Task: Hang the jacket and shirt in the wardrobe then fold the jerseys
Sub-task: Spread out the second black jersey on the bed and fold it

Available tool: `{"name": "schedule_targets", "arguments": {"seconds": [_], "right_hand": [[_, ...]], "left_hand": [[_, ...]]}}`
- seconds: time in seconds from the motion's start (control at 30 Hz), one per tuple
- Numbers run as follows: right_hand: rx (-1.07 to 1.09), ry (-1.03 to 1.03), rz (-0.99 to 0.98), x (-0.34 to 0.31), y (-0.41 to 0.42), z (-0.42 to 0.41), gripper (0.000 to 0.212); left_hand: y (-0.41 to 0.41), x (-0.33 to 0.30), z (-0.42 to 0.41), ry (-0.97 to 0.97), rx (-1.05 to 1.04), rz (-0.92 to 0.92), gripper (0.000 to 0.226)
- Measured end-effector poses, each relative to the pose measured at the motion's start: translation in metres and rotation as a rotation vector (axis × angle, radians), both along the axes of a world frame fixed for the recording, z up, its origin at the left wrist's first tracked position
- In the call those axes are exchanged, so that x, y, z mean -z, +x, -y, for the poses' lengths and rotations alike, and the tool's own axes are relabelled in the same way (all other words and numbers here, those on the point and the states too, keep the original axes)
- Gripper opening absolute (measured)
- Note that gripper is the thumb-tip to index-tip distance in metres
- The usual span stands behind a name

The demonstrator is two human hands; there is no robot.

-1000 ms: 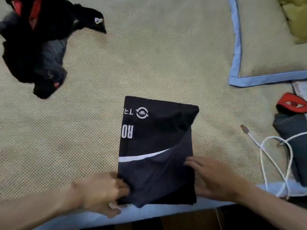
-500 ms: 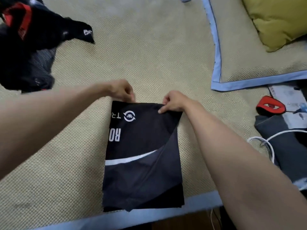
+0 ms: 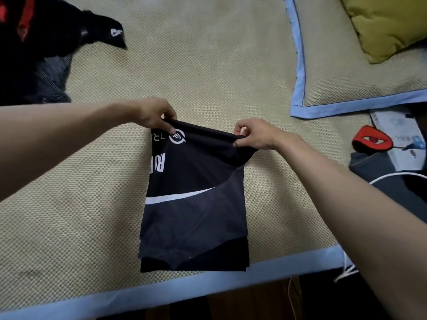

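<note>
Two hands are engaged on the partly folded jersey (image 3: pixel 194 199), which lies on the woven bed mat (image 3: pixel 208 65) near its blue front border: the left hand (image 3: pixel 153 113) pinches the far left corner and the right hand (image 3: pixel 254 133) pinches the far right corner, so the far edge is raised. If the corners are drawn forward unevenly, a skewed fold is likely. The loose lower layers, already offset at the near hem, may be dragged further out of line or toward the mat edge.

smooth, slightly sheeny cloth jersey (image 3: pixel 194 204) on a rough woven mat (image 3: pixel 184 77).
</note>
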State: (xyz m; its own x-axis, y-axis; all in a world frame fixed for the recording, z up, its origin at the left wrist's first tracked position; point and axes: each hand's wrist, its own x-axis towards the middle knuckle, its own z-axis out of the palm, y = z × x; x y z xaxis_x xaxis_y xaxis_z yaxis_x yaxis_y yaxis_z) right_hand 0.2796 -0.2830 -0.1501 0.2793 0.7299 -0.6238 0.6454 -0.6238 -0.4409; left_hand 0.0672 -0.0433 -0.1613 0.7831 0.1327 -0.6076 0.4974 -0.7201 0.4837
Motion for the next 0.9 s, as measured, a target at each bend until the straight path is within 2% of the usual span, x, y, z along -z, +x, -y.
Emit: {"name": "schedule_targets", "arguments": {"seconds": [0.1,0.23,0.33,0.43,0.5,0.57,0.6,0.63,0.7,0.77,0.83,0.9], "right_hand": [[0.049,0.088,0.094,-0.008,0.005,-0.005,0.021],[-0.008,0.254,0.215,-0.036,-0.011,0.004,0.013],[-0.107,0.363,0.229,-0.06,-0.046,0.036,0.014],[-0.266,0.441,0.253,-0.063,-0.096,0.088,0.02],[-0.424,0.368,0.2,-0.047,-0.129,0.12,0.023],[-0.54,0.144,0.094,-0.024,-0.156,0.141,0.028],[-0.544,0.064,0.072,-0.015,-0.166,0.147,0.032],[-0.5,0.068,0.069,-0.007,-0.175,0.15,0.035],[-0.284,0.297,0.148,0.004,-0.191,0.144,0.035],[-0.102,0.468,0.309,0.014,-0.206,0.123,0.041],[-0.023,0.385,0.38,0.032,-0.213,0.103,0.051],[-0.002,0.275,0.431,0.056,-0.205,0.1,0.06]], "left_hand": [[0.004,0.0,-0.001,0.08,0.022,0.04,0.01],[-0.007,-0.03,0.006,0.155,0.052,0.192,0.009],[-0.044,-0.057,0.03,0.177,0.168,0.278,0.013],[-0.101,-0.066,0.08,0.151,0.349,0.447,0.006],[-0.133,-0.054,0.119,0.178,0.478,0.421,0.007],[-0.16,-0.032,0.15,0.16,0.566,0.298,0.012],[-0.168,-0.024,0.163,0.152,0.595,0.22,0.015],[-0.172,-0.015,0.173,0.157,0.597,0.186,0.019],[-0.163,-0.003,0.191,0.231,0.445,0.294,0.026],[-0.141,0.006,0.206,0.373,0.137,0.368,0.044],[-0.124,0.024,0.216,0.419,-0.078,0.299,0.062],[-0.122,0.052,0.218,0.409,-0.137,0.266,0.072]]}}
